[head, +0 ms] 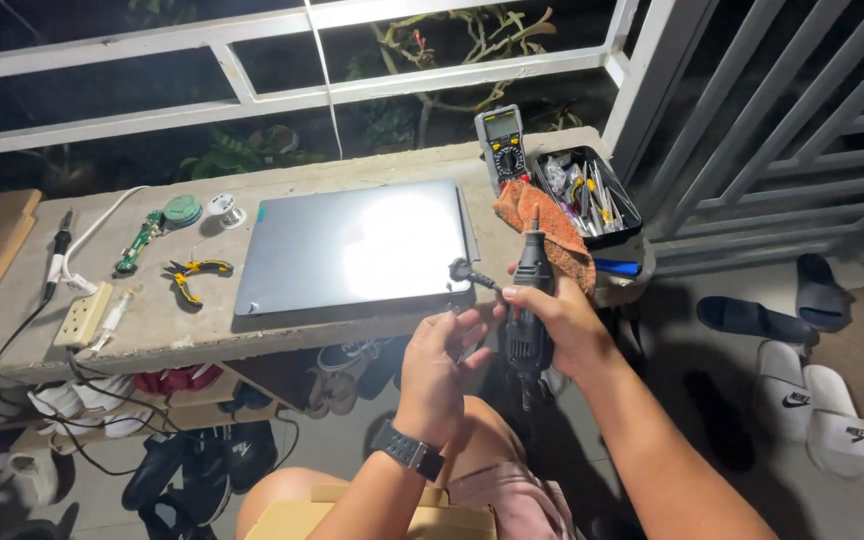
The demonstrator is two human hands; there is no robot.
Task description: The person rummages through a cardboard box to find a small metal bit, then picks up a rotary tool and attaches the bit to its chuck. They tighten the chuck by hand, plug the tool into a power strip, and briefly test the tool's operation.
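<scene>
My right hand [562, 325] grips a black handheld rotary tool [530, 300], held upright with its tip pointing up. My left hand [439, 355], wearing a dark wristwatch [410, 449], pinches a small thin metal piece just left of the tool's body. A small black part [464, 270] sticks out at the near right corner of a closed grey laptop [352, 245], which lies flat on the concrete ledge [202, 330].
A multimeter [501, 145], an orange rag [552, 235] and a black tray of tools [592, 195] sit at the ledge's right end. Pliers [192, 275], a green circuit board [140, 240], a soldering iron [57, 255] and a power strip [82, 315] lie left. Shoes sit below; sandals [812, 400] lie right.
</scene>
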